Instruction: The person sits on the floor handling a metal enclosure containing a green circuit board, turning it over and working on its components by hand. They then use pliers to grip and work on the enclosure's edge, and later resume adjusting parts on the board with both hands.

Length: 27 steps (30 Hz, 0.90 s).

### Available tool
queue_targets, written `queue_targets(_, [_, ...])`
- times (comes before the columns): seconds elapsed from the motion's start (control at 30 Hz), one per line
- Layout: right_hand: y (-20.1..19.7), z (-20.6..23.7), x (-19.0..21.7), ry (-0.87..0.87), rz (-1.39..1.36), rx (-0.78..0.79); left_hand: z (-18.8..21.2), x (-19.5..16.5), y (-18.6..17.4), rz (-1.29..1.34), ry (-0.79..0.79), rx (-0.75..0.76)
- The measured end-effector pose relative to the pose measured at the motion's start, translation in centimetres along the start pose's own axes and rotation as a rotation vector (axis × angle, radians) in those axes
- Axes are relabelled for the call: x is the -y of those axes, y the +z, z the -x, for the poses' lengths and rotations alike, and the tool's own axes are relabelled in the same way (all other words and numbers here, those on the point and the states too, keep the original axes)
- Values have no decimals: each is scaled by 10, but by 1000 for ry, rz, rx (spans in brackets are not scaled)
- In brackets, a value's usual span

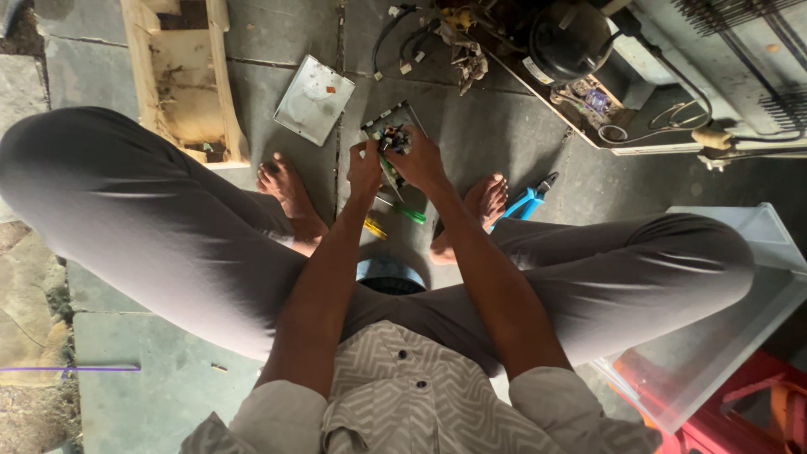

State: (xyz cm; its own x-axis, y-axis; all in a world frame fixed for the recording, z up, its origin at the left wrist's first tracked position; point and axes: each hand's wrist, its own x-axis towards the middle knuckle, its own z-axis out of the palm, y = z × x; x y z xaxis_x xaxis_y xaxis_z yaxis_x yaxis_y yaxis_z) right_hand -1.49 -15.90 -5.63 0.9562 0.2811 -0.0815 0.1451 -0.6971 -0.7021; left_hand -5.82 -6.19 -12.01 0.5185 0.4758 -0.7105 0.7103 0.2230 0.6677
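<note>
I sit with my knees wide apart and both arms reaching down between my bare feet. My left hand (pixel 364 171) and my right hand (pixel 418 160) both grip a small circuit board (pixel 388 126) fitted with coloured parts, held just above the stone floor. A green-handled screwdriver (pixel 409 213) and a yellow-handled tool (pixel 375 228) lie on the floor under my wrists. Blue-handled pliers (pixel 526 202) rest beside my right foot.
A grey metal cover plate (pixel 314 99) lies beyond the board. A wooden frame (pixel 181 77) stands at the far left. An opened appliance with a black compressor (pixel 570 38) and loose wires sits at the far right. A clear plastic bin (pixel 740 311) and red stool are at my right.
</note>
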Motion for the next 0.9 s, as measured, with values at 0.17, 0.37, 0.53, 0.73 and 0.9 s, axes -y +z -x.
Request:
queue_targets(0.17, [-1,2,-3,51,-22,82,6,-2,-1,34,-33,33])
queue_targets(0.37, [4,8,-2,60,154,98,7,1,-3,86,-46,73])
queue_targets(0.53, [6,10,-4,116,128,72,2,4,-1,104,-111,86])
queue_targets(0.73, [-1,2,-10,121,-152,-61,-5,9,1,199,-111,154])
queue_targets(0.9, [0,3,-15,84,-150,-93,-2,9,2,70,-52,124])
